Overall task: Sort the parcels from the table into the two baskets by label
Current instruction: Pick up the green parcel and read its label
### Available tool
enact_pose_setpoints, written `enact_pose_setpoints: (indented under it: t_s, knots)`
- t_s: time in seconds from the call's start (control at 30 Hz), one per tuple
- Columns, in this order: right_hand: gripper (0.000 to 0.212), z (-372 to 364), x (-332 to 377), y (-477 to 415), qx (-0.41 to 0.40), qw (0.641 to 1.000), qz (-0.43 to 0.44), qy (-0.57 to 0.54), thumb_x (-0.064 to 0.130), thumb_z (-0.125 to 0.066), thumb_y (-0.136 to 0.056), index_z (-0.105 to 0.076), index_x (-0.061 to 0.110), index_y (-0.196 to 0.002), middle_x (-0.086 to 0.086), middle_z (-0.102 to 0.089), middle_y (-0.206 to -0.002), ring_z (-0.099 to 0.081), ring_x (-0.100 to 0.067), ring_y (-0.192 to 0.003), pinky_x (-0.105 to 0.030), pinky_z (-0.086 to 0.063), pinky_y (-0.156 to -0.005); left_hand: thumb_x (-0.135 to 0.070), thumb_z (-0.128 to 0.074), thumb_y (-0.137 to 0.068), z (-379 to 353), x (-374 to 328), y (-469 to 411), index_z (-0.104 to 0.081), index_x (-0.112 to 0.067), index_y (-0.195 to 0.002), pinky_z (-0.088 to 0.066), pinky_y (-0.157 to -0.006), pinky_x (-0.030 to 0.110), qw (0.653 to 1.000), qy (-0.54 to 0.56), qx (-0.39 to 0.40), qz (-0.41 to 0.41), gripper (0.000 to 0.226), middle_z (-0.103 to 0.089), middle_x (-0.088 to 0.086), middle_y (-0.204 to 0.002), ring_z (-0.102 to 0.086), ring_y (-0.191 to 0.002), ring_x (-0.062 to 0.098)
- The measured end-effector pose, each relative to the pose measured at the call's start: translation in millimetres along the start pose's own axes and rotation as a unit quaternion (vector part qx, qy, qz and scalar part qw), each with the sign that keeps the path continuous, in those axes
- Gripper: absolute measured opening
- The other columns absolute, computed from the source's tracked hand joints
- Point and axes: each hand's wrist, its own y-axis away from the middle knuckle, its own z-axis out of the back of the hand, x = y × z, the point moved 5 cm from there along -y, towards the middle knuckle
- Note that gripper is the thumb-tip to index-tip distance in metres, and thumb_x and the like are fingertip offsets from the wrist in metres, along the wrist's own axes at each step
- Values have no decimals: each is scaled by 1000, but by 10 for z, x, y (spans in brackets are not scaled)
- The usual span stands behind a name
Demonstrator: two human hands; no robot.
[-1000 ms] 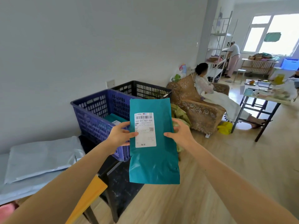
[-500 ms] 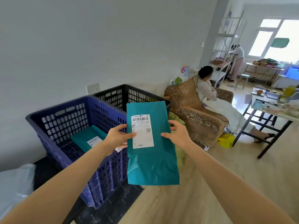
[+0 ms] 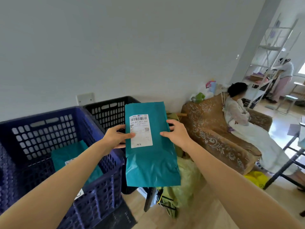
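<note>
a: hanging upright in mid-air, the teal parcel [image 3: 151,156] sat between both hands, its white label [image 3: 141,131] facing the camera, barcode at the top.
b: and the grip?
a: the left hand [image 3: 115,138] clasped the parcel's left edge, thumb lying across the label. the right hand [image 3: 179,134] pinched the right edge, thumb on the front, fingers tucked behind.
b: where was it against the baskets?
a: in front of the black basket [image 3: 107,111], covering that basket's right part, with the blue basket [image 3: 41,128] just to the left. whether it hung over the black one's opening, i couldn't tell.
b: anything inside them?
a: a second teal parcel [image 3: 71,154] lay flat in the blue basket, a bit of its label showing beside the left forearm. the black one's inside was hidden.
b: and further out?
a: a pale green bag [image 3: 186,176] slumped on the floor below the held parcel. beyond it stood a brown patterned armchair [image 3: 214,136] with a seated person [image 3: 237,113] in light clothes, and a standing person [image 3: 283,76] was at a white shelf [image 3: 270,47] far right. a wall socket [image 3: 85,98] sat above the baskets.
</note>
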Motion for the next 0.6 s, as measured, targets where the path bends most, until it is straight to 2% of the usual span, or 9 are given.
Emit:
enact_pose_setpoints:
  t_s: [0.13,0.23,0.37,0.43,0.5,0.6]
  knots:
    - [63,134,-42,-671,39,999,20,-6,13,-76,-81,-48,13,-137,-11,-59,-127,-58,-20,-107,-35,-50,-92,-14,-79,-78,-177,-194,-331,-53,-19,-130,-58,-67,31,999,13,-52,0,58,-72,2,-99,-72,-86,20]
    - [58,159,-4,-1074,71,996,42,-13,13,-74,-84,-49,14,-136,-10,-59,-126,-55,-16,-101,-29,-48,-86,-14,-79,-79,-223,-330,-545,-52,-18,-134,-59,-68,32,996,12,-86,4,61,-71,1,-104,-72,-88,20]
    - [53,74,65,-1524,104,992,67,-20,15,-71,-87,-50,13,-135,-11,-56,-132,-53,-21,-118,-32,-45,-96,-13,-77,-81,-149,-528,-793,-52,-17,-133,-58,-67,31,993,-7,-112,22,57,-71,1,-101,-71,-84,19]
    - [52,-20,72,-1731,116,990,69,-29,17,-71,-87,-51,13,-135,-11,-55,-132,-53,-23,-120,-33,-45,-97,-13,-77,-81,-76,-621,-944,-52,-15,-131,-58,-64,30,992,-25,-121,30,56,-71,0,-99,-71,-80,17]
    - [53,-146,73,-1924,131,988,69,-37,18,-71,-87,-51,12,-135,-11,-55,-131,-54,-24,-120,-35,-47,-97,-12,-76,-82,-7,-689,-1097,-54,-17,-126,-58,-69,31,990,-38,-129,35,49,-71,-2,-94,-70,-77,16]
    - [55,-348,32,-2191,145,987,62,-42,20,-73,-86,-51,11,-136,-11,-55,-131,-54,-24,-120,-37,-47,-99,-11,-75,-82,89,-701,-1350,-49,-20,-131,-56,-69,32,988,-41,-140,43,56,-70,-1,-94,-68,-79,18]
